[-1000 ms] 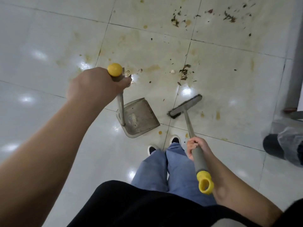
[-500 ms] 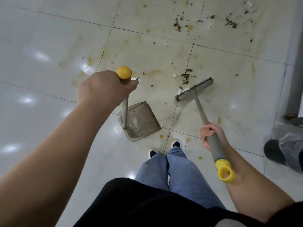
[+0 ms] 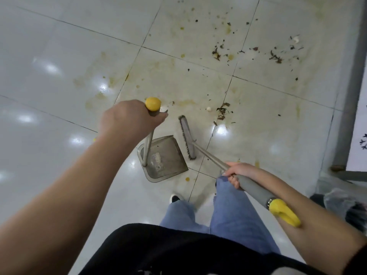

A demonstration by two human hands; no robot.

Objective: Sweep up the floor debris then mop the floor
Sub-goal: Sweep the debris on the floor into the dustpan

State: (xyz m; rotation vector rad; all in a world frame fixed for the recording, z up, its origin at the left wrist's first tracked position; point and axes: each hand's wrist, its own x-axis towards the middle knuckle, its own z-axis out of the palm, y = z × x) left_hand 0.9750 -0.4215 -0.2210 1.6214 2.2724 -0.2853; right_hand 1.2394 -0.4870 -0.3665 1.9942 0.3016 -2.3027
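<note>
At dustpan (image 3: 165, 155) mouth | broom (image 3: 187, 138) head swung in from debris (image 3: 222, 111)

The floor (image 3: 59, 62) is glossy white tile crossed by thin dark grout lines, stained yellowish brown through the middle and upper right of the frame. Dark brown and black debris (image 3: 223, 111) specks it there, with small orange-yellow spots (image 3: 182, 55). The dustpan (image 3: 164, 157) at centre is dull grey, its pole silver with a yellow cap (image 3: 153, 103). The broom (image 3: 187, 137) has a grey head with dark bristles, a silver shaft, a grey grip and a yellow end (image 3: 284, 212). At the bottom, the jeans (image 3: 234, 215) are light blue, the top (image 3: 168, 251) black, and the shoe (image 3: 174, 197) black with a white edge.
</note>
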